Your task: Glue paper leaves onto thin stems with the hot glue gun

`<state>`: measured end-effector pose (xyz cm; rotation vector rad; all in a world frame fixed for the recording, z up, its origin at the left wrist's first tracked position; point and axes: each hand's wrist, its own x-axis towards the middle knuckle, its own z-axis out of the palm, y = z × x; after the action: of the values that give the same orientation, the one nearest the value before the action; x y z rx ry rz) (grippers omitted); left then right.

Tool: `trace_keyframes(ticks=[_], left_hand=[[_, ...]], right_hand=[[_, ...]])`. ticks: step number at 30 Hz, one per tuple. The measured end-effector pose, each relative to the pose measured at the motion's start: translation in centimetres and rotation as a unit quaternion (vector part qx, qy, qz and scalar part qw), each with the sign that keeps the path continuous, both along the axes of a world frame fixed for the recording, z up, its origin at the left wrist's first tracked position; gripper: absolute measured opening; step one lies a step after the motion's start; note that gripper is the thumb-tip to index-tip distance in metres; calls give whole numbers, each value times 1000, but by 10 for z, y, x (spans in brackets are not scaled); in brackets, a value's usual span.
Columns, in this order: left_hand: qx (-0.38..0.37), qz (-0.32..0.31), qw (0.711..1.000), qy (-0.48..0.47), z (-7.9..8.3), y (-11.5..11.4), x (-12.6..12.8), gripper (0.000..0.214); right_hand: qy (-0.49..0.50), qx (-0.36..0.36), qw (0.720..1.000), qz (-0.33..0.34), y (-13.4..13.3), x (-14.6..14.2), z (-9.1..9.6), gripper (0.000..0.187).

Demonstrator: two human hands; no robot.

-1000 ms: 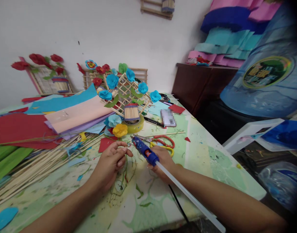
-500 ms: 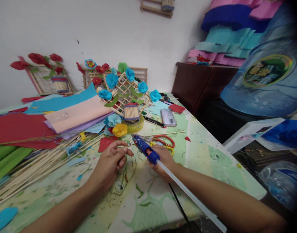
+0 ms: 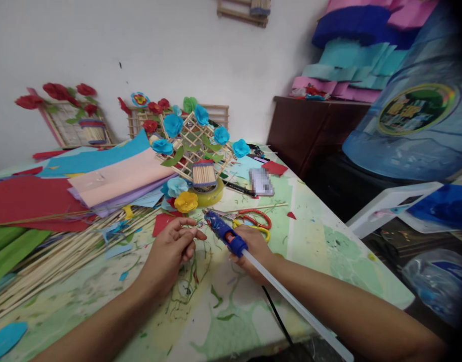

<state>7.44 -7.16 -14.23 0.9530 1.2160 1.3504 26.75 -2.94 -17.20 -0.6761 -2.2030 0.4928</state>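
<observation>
My right hand [image 3: 253, 249] is wrapped round a blue hot glue gun [image 3: 225, 232]. A long whitish glue stick [image 3: 287, 294] runs out of its back end across my right forearm. The gun's nozzle points away from me and to the left. Just left of the nozzle, my left hand [image 3: 178, 241] is closed, thumb against the fingers; whatever sits in that pinch is too small to make out. Thin green tangled strands [image 3: 193, 281] lie below it on the table. Beyond the gun lie scissors [image 3: 259, 218] with red and yellow handles.
A stick lattice with blue paper flowers [image 3: 173, 125] leans behind a tape roll [image 3: 212, 196]. A yellow paper flower [image 3: 186, 202] lies nearby. Bamboo sticks [image 3: 76, 256] and coloured paper [image 3: 113, 181] cover the left. A phone [image 3: 261, 182] lies at the back; a water bottle [image 3: 408, 130] stands right.
Almost nothing differs. Both hands and the glue gun keep their places, apart from a very slight shift of the whole view.
</observation>
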Motion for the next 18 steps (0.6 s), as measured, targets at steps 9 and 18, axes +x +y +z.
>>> trace_keyframes(ticks=[9,18], left_hand=[[-25,1,1000,-19,4,1,1,21],[-45,-19,998,-43,7,2,0,18]], right_hand=[[20,21,999,33,1,-1,1,37],[-6,-1,1000,30,1,1,3,33]])
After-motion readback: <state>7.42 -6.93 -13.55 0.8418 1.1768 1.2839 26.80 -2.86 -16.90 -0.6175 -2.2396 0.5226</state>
